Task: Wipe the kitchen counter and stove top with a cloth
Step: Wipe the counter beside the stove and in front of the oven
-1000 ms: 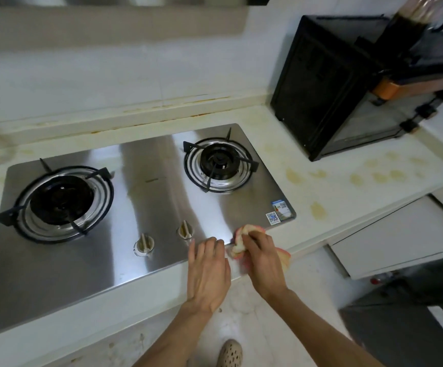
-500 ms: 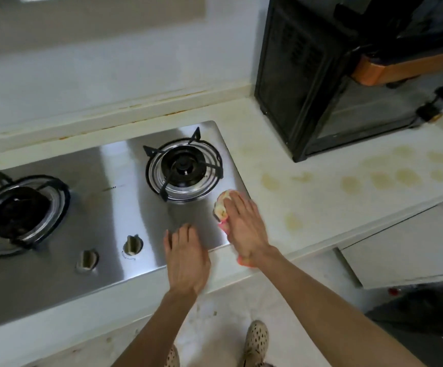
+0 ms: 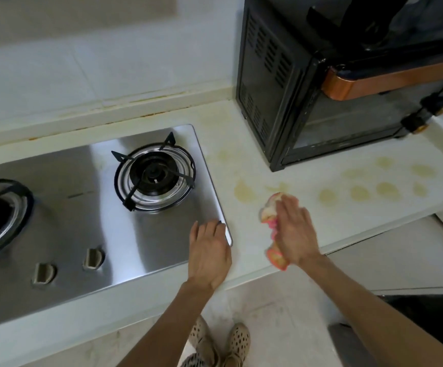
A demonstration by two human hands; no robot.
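A pink and cream cloth (image 3: 269, 211) lies on the pale kitchen counter (image 3: 249, 165), just right of the stainless steel stove top (image 3: 87, 207). My right hand (image 3: 294, 231) presses flat on the cloth and covers its middle; the cloth's ends show above and below the hand. My left hand (image 3: 209, 251) rests flat, fingers together, on the stove top's front right corner and holds nothing. Several yellowish stains (image 3: 245, 192) mark the counter beyond the cloth and to its right.
A black countertop oven (image 3: 294, 88) with an orange-trimmed appliance on top stands at the back right. The stove has two burners (image 3: 155, 176) and two knobs (image 3: 93, 259) near its front. A white cabinet front (image 3: 400, 258) sits below the counter edge. My shoes (image 3: 238, 343) show on the floor.
My right hand has slid the cloth rightward off the stove's front right corner onto the stained counter. My left hand shifted right to the stove's corner. The view turned right.
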